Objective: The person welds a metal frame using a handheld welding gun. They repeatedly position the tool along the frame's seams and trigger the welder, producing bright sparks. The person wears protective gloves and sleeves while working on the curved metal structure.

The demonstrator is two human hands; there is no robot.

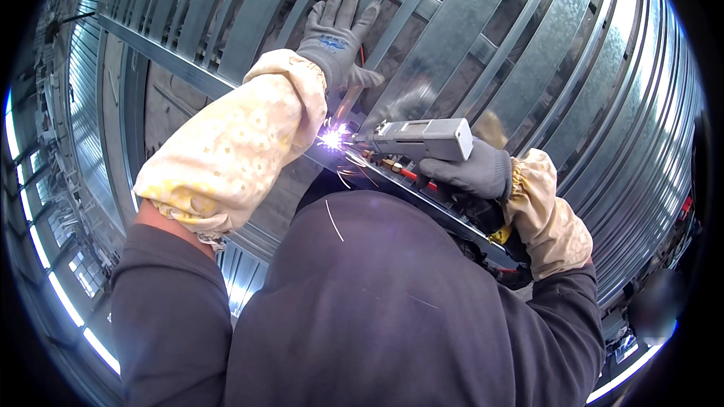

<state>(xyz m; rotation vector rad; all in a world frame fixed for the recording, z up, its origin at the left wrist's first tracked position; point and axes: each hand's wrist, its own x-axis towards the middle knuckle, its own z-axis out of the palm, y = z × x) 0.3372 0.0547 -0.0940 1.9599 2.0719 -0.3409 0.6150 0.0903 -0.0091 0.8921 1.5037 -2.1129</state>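
Observation:
My right hand (477, 173), in a grey glove, is closed round the grip of a boxy grey welding gun (422, 136). The gun's nozzle points left, and a bright violet-white flash with flying sparks (333, 138) burns at its tip, hiding the exact contact point. Beyond the flash, my gloved left hand (335, 41) lies with fingers spread on the galvanized metal slats (445, 45). A brass fitting (391, 164) and a red hose (408, 174) show below the gun body. Cream patterned sleeve covers (234, 143) wrap both forearms.
Long parallel slats with gaps spread ahead and to the right. A metal rail (166, 53) crosses their ends at the left. A dark edge bar (437, 203) runs close to my body. Stacked metal strips (90, 136) stand at the far left.

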